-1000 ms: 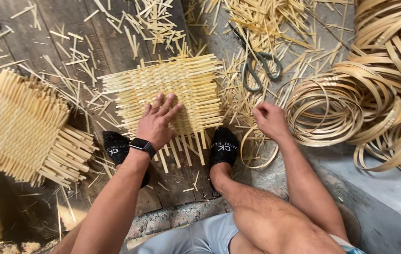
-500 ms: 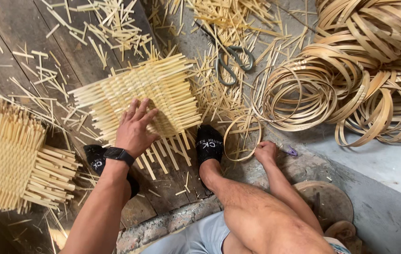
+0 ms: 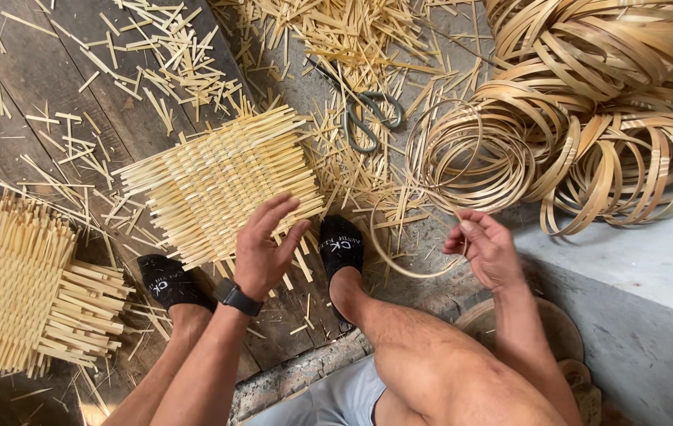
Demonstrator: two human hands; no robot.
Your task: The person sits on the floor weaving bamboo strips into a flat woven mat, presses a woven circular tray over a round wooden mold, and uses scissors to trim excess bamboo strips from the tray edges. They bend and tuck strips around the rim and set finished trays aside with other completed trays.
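Left hand [image 3: 267, 251], black watch on the wrist, rests spread and flat on the near edge of a woven bamboo mat [image 3: 218, 183]; it grips nothing. The mat lies on the plank floor [image 3: 29, 102] between two feet in black slippers. Right hand [image 3: 488, 248] pinches a thin bamboo strip [image 3: 400, 264] that curves in a loop toward the right foot. Scissors [image 3: 373, 118] lie among cut splints beyond the mat. Coils of bamboo strip [image 3: 589, 102] are heaped at right. A stack of finished mats [image 3: 13, 292] sits at left.
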